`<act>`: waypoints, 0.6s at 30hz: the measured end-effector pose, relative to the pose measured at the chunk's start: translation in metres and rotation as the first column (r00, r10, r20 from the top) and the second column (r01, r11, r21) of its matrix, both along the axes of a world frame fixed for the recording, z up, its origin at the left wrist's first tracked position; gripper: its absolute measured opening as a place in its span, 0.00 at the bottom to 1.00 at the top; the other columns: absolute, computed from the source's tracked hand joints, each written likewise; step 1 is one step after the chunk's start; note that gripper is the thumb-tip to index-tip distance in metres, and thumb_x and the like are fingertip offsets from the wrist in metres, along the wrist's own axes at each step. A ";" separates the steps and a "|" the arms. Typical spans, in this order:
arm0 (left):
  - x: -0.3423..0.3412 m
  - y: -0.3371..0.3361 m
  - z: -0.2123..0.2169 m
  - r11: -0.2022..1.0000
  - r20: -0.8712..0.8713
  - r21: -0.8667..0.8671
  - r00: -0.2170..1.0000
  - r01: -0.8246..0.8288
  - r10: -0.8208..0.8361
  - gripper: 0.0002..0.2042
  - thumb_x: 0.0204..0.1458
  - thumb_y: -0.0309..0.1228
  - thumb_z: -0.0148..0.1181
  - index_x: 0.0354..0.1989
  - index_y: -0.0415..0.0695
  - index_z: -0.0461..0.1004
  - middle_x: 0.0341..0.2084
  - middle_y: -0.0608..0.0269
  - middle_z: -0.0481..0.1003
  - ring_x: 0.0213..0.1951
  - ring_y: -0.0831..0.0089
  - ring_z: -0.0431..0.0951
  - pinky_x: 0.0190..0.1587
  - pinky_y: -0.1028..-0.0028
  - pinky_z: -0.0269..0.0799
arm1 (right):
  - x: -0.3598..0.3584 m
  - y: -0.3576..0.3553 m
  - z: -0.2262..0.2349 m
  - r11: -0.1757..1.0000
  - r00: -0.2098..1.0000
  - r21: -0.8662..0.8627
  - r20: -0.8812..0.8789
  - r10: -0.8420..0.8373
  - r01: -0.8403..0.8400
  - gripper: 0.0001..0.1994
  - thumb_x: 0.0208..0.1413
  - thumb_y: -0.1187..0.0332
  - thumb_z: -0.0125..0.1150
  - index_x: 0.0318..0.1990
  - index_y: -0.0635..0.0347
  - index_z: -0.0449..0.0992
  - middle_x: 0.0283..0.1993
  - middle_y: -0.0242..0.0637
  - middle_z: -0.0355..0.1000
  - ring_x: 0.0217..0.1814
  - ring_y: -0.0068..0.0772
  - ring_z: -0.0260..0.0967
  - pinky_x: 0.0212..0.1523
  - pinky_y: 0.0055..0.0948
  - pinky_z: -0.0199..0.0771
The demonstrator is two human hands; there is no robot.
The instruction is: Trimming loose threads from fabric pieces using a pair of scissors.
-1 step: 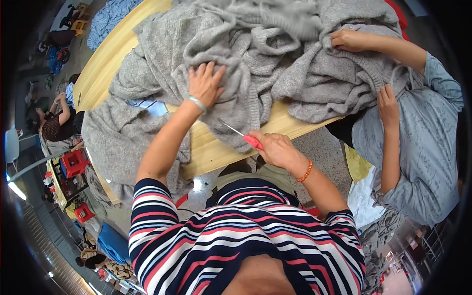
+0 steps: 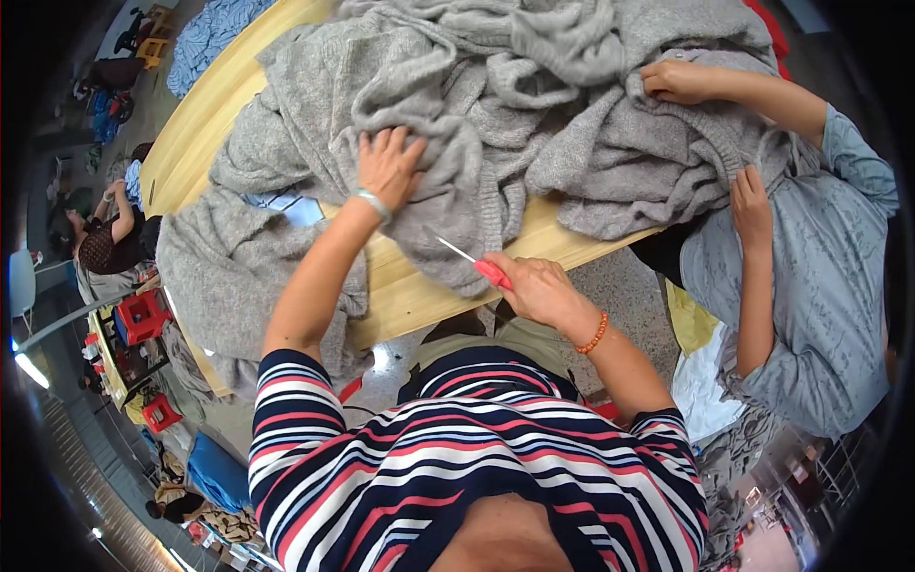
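My left hand (image 2: pixel 389 172) lies flat on a heap of grey knitted garments, fingers spread, pressing a grey knit (image 2: pixel 448 205) near the table's front edge. Small red-handled scissors (image 2: pixel 491 274) are held in my closed right hand (image 2: pixel 543 291). Their slim metal blades point up and left over the knit's lower part; whether the tips touch the cloth I cannot tell. The finger loops are mostly hidden by my fingers. Another grey knit (image 2: pixel 238 267) hangs over the table edge left of my left forearm.
To the right, a co-worker's hands (image 2: pixel 679 81) hold another grey knit on the same wooden table (image 2: pixel 205 95). Blue striped cloth (image 2: pixel 205 48) is heaped beyond the table's left edge. Red stools (image 2: pixel 143 315) stand at left.
My left hand has slid slightly left and down on the knit. The scissors have shifted a little to the right. Cloth at the far side, blurred before, now shows sharper and has moved.
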State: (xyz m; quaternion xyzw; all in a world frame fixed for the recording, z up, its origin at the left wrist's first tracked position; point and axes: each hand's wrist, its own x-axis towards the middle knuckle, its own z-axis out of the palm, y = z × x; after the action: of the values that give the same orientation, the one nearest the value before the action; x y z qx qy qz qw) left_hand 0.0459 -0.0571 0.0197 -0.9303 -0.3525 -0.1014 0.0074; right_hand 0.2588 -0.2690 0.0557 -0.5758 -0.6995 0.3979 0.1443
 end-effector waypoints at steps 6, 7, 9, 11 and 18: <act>-0.089 0.010 0.023 0.953 -0.141 -0.304 0.989 -0.002 -0.043 0.14 0.40 0.27 0.60 0.38 0.45 0.74 0.48 0.56 0.68 0.57 0.53 0.64 0.62 0.46 0.50 | 0.013 0.019 0.014 0.987 0.985 0.006 0.069 -0.160 0.160 0.19 0.54 0.66 0.59 0.54 0.52 0.67 0.33 0.50 0.75 0.37 0.55 0.73 0.36 0.45 0.73; -0.091 0.006 0.031 0.963 -0.247 -0.266 0.969 -0.050 -0.018 0.13 0.41 0.29 0.61 0.38 0.44 0.74 0.50 0.57 0.68 0.60 0.54 0.62 0.64 0.45 0.48 | 0.015 0.022 0.015 0.987 0.985 -0.022 0.071 -0.156 0.158 0.19 0.55 0.65 0.59 0.55 0.52 0.67 0.35 0.50 0.75 0.38 0.55 0.73 0.38 0.45 0.73; -0.070 -0.002 0.057 0.933 -0.372 -0.296 0.924 -0.203 0.083 0.13 0.42 0.31 0.62 0.37 0.43 0.74 0.51 0.59 0.68 0.62 0.54 0.60 0.64 0.44 0.47 | 0.014 0.024 0.009 0.988 0.987 0.032 0.040 -0.153 0.152 0.19 0.54 0.66 0.59 0.54 0.53 0.67 0.34 0.51 0.75 0.36 0.56 0.73 0.37 0.46 0.73; -0.041 -0.007 0.057 0.908 -0.498 -0.175 0.830 -0.380 0.251 0.17 0.44 0.37 0.66 0.41 0.43 0.73 0.52 0.58 0.68 0.62 0.54 0.61 0.63 0.48 0.50 | 0.011 0.032 0.007 0.986 0.990 0.093 0.011 -0.142 0.140 0.19 0.54 0.67 0.59 0.54 0.54 0.67 0.32 0.53 0.75 0.35 0.56 0.73 0.36 0.47 0.73; -0.027 -0.017 -0.023 0.991 0.096 -0.062 0.987 -0.121 0.127 0.22 0.44 0.28 0.60 0.51 0.46 0.70 0.53 0.52 0.66 0.54 0.56 0.66 0.57 0.59 0.60 | 0.006 0.052 0.019 0.992 0.988 -0.056 0.107 -0.108 0.114 0.19 0.56 0.64 0.57 0.55 0.52 0.67 0.36 0.52 0.75 0.38 0.58 0.72 0.40 0.48 0.73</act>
State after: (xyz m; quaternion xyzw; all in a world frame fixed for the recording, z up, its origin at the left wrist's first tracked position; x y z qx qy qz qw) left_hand 0.0184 -0.0737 -0.0031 -0.9001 -0.4125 -0.1371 -0.0298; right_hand 0.2652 -0.2166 0.0748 -0.6379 -0.6602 0.3802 0.1120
